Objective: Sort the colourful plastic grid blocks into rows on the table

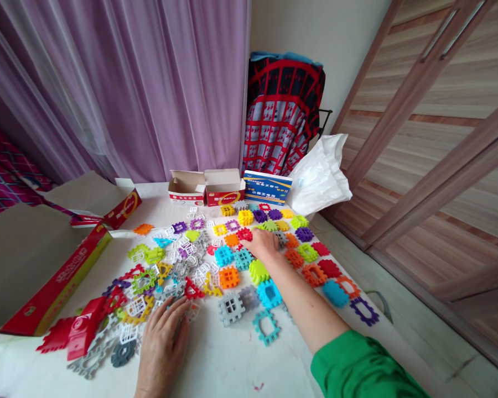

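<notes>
My right hand (263, 243) reaches in among stacks of notched plastic building blocks. Its fingers are closed on a red building block (244, 234), next to an orange block (231, 240) and a teal block (243, 258). My left hand (166, 334) lies palm down on the table, fingers stretched out. Its fingertips are by the near edge of a mixed pile, close to a red triangular piece (194, 288). In front of it are an orange windowed block (229, 277), a grey windowed block (231, 308) and a teal frame piece (266, 327).
Open red boxes (120, 209) stand at the left. Smaller open cartons (186, 196), a blue box (267, 188) and a white plastic bag (321, 177) line the back. Several coloured blocks run along the right edge, ending at a purple frame (364, 312). A wooden wardrobe (440, 182) stands beyond.
</notes>
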`<state>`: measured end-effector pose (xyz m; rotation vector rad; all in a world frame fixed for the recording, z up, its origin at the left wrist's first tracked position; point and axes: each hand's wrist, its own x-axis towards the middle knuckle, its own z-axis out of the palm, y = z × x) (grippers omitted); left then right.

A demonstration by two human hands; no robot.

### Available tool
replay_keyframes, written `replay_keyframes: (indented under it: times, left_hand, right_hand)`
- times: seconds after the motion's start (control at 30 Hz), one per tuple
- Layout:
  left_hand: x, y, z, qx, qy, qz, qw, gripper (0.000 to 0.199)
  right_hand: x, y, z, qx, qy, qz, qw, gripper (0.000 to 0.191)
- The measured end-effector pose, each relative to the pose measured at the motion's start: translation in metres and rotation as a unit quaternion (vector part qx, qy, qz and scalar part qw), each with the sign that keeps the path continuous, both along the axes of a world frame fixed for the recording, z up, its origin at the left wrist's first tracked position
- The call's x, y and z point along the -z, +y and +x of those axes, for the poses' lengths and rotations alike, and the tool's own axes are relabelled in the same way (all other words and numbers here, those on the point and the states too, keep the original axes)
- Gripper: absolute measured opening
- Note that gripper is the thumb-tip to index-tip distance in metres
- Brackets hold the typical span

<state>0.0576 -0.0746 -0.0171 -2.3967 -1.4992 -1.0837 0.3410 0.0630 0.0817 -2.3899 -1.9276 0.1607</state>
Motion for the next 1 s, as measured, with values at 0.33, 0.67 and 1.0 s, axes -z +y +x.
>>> replay_keyframes:
  times: [0.33,0.67,1.0]
  left_hand:
    - [0.005,-0.001,-0.002,-0.005,-0.026,-0.02,0.999,0.027]
    - [0.002,-0.003,-0.002,0.001,-0.037,-0.033,0.999,0.027]
    - [0.004,-0.003,-0.002,-0.002,-0.037,-0.036,0.999,0.027]
  right_hand:
    - [0.018,0.019,-0.003,0.022,-0.016,-0.026,0.999,0.051]
    - [0.02,0.02,-0.007,0.021,-0.014,-0.044,0.999,0.049]
    - [0.025,0.024,-0.007,0.02,-0.014,-0.033,0.999,0.044]
